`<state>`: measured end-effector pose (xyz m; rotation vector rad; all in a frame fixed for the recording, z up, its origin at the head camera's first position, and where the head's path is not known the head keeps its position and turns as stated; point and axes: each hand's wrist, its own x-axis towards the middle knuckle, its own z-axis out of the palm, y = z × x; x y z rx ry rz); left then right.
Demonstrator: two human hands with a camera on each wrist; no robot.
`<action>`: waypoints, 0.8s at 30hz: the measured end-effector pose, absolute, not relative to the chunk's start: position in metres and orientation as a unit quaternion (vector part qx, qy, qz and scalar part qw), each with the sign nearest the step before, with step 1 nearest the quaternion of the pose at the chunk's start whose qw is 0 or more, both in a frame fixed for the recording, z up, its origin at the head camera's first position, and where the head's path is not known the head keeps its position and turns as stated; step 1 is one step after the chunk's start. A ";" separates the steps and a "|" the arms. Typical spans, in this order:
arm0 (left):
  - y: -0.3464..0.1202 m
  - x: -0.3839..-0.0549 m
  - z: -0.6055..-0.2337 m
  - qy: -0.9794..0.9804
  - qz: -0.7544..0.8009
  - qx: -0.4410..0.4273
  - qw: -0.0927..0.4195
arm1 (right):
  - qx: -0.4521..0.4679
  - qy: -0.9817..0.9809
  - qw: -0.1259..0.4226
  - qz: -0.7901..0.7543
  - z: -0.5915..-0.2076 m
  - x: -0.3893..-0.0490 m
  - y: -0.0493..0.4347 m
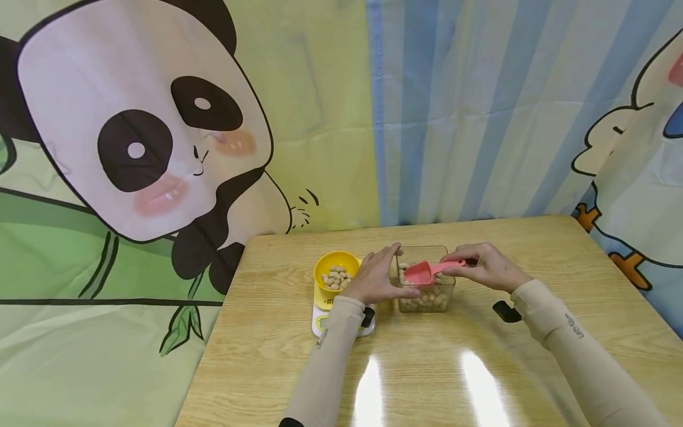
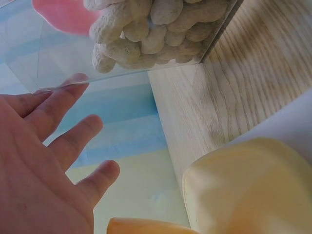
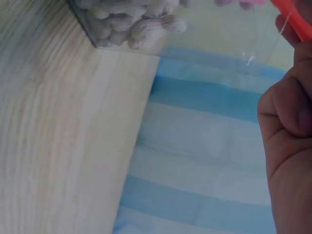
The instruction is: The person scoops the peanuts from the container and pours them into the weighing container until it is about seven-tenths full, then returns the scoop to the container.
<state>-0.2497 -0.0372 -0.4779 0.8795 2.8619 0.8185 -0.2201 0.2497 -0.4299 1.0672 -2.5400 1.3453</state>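
Note:
A clear box [image 1: 425, 309] of unshelled peanuts [image 2: 153, 39] stands on the table. My left hand [image 1: 376, 276] rests against its left side, thumb along the front and fingertips at the wall; in the left wrist view the fingers are spread and fairly straight. My right hand [image 1: 482, 267] grips the handle of a pink scoop [image 1: 420, 273] from the box's right, and the scoop's bowl lies among the peanuts inside the box. In the right wrist view, the scoop's handle [image 3: 295, 19] shows at the top right beside my fingers.
Left of the box, a yellow bowl [image 1: 337, 259] with several peanuts sits on a yellow-and-white kitchen scale [image 1: 318, 323], partly behind my left hand and wrist. The wooden table [image 1: 256, 356] ends at the back against printed curtains [image 1: 331, 178].

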 end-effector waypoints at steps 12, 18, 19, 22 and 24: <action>-0.036 -0.248 -0.479 0.924 0.261 0.277 0.024 | 0.318 -0.836 0.038 0.446 -0.464 -0.237 0.254; -0.037 -0.249 -0.478 0.925 0.261 0.277 0.022 | 0.321 -0.825 0.024 0.465 -0.457 -0.232 0.250; -0.037 -0.249 -0.477 0.925 0.260 0.276 0.020 | 0.320 -0.825 0.023 0.466 -0.459 -0.233 0.251; -0.037 -0.249 -0.477 0.926 0.258 0.276 0.019 | 0.318 -0.828 0.023 0.462 -0.470 -0.240 0.256; -0.037 -0.249 -0.476 0.927 0.254 0.277 0.019 | 0.319 -0.827 0.021 0.462 -0.471 -0.240 0.258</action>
